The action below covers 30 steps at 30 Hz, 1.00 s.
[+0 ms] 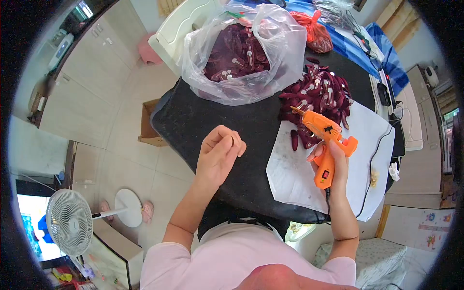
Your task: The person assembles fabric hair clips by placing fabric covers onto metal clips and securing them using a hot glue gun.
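Note:
My right hand [332,155] is wrapped round the handle of an orange hot glue gun [316,124], its nozzle pointing up and to the left. My left hand [221,152] is raised over the black tabletop [217,118], fingers curled and pinched together; anything between the fingertips is hidden. Just beyond the glue gun lies a pile of dark red, velvety hair clips [321,89] with silvery metal parts. Some spill onto a white paper sheet [290,174] under my right hand. A clear plastic bag [285,53] at the back holds many more of these clips.
A black cord [382,157] runs over the paper from the glue gun's side. Behind the pile lies a red plastic bag [316,36]. A white chair [169,36] stands at the table's far left. A cardboard box [149,123] and a fan [71,221] are on the left.

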Each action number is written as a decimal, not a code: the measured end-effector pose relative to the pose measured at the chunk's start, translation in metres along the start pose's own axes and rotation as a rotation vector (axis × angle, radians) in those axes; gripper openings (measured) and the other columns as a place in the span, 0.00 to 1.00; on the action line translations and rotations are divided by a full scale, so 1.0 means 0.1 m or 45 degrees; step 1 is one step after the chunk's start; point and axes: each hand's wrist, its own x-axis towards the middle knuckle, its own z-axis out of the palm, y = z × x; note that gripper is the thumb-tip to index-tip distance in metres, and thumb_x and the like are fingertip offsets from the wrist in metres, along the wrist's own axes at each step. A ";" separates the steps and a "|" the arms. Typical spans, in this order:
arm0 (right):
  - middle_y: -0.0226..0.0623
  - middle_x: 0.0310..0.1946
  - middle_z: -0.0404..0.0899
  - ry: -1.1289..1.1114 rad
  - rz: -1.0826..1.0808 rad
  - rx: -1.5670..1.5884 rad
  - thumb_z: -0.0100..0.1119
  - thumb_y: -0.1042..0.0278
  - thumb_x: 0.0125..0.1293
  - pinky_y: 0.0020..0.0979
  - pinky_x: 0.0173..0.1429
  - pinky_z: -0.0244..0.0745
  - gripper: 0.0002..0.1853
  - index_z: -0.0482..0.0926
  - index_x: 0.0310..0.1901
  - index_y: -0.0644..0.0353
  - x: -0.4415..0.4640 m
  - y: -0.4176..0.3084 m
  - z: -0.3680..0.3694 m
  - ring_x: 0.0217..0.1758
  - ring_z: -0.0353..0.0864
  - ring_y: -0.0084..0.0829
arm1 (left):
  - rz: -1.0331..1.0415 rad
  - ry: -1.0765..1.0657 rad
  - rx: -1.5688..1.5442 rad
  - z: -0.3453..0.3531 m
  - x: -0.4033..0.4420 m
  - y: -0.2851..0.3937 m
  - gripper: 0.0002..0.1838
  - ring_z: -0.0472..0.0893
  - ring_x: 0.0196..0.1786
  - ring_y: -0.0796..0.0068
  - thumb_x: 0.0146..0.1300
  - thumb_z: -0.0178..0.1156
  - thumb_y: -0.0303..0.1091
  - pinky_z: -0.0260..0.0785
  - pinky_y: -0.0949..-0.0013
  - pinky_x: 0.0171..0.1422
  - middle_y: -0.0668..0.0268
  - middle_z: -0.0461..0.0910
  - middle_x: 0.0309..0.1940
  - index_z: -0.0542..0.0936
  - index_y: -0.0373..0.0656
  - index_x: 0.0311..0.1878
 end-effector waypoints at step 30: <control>0.32 0.26 0.76 -0.058 -0.015 0.046 0.51 0.54 0.66 0.23 0.24 0.64 0.18 0.72 0.47 0.62 0.01 0.03 -0.03 0.27 0.80 0.27 | -0.159 -0.132 -0.859 -0.16 -0.01 0.00 0.20 0.68 0.17 0.77 0.74 0.36 0.32 0.68 0.73 0.23 0.68 0.69 0.15 0.70 0.46 0.64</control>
